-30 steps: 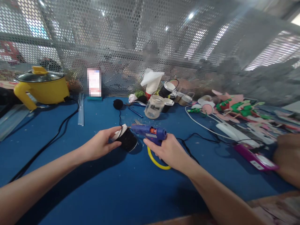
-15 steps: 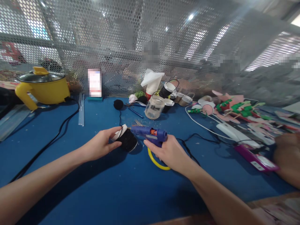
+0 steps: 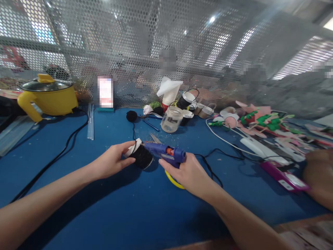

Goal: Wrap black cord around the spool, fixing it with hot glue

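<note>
My left hand (image 3: 118, 159) is closed around a paper cup (image 3: 142, 157) tipped on its side, most of it wrapped in black yarn with a white band bare near the fingers. A strand of the yarn runs from the cup back to a black yarn ball (image 3: 131, 116). In my right hand (image 3: 191, 173) is a blue glue gun (image 3: 166, 152), its nozzle at the cup's upper side; whether it touches cannot be made out. Yellow-handled scissors (image 3: 173, 180) lie under the gun and right hand, partly hidden, with the blade tip (image 3: 155, 138) showing beyond.
Behind stand a clear plastic jar (image 3: 171, 119), a stack of white cups (image 3: 170, 95) and small wrapped buckets (image 3: 186, 99). At left are a yellow pot (image 3: 49, 99) and glue sticks (image 3: 90, 121). A purple power strip (image 3: 284, 177), cords and felt flowers (image 3: 257, 119) lie right, near another person's arm (image 3: 319, 173).
The glue gun has tilted and dropped slightly, uncovering more of the scissors' blade. My right hand has lowered a little with it; the left hand and cup hold nearly still.
</note>
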`<action>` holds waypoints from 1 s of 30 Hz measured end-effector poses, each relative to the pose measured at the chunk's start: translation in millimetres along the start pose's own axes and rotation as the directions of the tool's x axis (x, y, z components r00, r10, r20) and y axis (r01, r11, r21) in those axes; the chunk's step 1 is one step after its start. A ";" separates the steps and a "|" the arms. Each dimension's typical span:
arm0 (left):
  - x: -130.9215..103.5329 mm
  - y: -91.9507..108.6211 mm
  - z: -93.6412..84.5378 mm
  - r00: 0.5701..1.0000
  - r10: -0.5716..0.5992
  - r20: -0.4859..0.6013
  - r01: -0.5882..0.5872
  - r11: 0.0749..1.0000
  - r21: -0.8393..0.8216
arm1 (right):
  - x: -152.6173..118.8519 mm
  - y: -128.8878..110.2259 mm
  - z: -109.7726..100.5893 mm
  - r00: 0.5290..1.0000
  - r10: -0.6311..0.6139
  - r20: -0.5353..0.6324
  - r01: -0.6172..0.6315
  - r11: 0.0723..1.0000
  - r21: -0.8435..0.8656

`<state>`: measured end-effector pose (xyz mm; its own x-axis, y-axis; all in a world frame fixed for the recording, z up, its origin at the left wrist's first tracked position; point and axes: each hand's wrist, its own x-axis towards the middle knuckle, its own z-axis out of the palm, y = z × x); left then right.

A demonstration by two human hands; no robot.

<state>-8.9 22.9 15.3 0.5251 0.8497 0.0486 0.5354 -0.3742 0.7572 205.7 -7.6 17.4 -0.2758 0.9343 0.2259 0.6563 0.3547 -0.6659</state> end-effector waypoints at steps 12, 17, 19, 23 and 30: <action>-0.4 0.3 0.8 1.000 -0.005 0.031 0.005 1.000 0.008 | -6.4 -13.5 5.3 0.999 -0.029 -0.013 0.028 0.999 -0.043; -0.4 -1.4 1.3 1.000 -0.010 0.018 0.010 1.000 0.026 | -6.9 -15.8 6.0 1.000 -0.006 0.002 0.006 0.998 -0.062; -0.4 -1.8 1.0 1.000 -0.003 0.019 0.002 1.000 0.017 | -6.3 -14.9 4.5 1.000 0.009 0.016 -0.009 1.000 -0.023; 0.0 -1.2 0.2 1.000 -0.014 0.021 0.013 1.000 0.005 | -4.2 -11.5 -0.2 0.998 0.039 0.047 -0.042 0.998 0.049; 0.2 -1.4 0.1 1.000 -0.019 0.008 0.019 1.000 0.005 | 1.5 -2.0 -5.0 0.996 0.090 0.023 -0.090 0.996 -0.028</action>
<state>-9.5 23.6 14.2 0.5196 0.8539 0.0290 0.5486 -0.3594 0.7549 207.5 -6.7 22.6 -0.2314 0.9614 0.1486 0.6975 0.2705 -0.6636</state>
